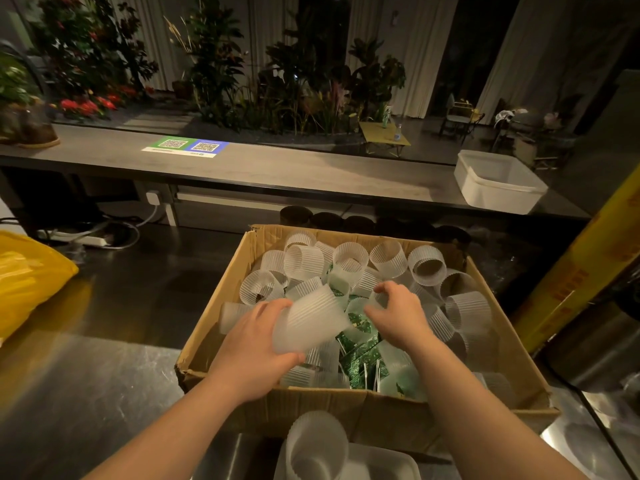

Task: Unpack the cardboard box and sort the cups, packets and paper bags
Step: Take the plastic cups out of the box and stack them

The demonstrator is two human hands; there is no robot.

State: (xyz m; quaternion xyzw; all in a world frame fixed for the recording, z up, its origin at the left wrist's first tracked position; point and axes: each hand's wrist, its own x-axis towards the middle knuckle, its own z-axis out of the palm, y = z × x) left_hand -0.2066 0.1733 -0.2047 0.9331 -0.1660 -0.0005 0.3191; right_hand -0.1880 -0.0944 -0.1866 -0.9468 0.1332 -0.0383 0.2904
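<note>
An open cardboard box (pixel 221 299) stands on the steel counter, filled with several ribbed translucent plastic cups (pixel 349 259) and green patterned packets (pixel 360 358). My left hand (pixel 249 348) grips a short stack of ribbed cups (pixel 308 320), tilted on its side above the box's left half. My right hand (pixel 398 313) reaches into the middle of the box, fingers curled over a cup there; whether it grips it is unclear. A stack of cups (pixel 317 441) stands in a white tray (pixel 391 462) in front of the box.
A yellow plastic bag (pixel 27 278) lies at the left. A white plastic tub (pixel 498 183) sits on the raised ledge at the back right. A yellow roll (pixel 575 268) leans at the right. Dark lids (pixel 296 214) line up behind the box. Cables and a power strip lie back left.
</note>
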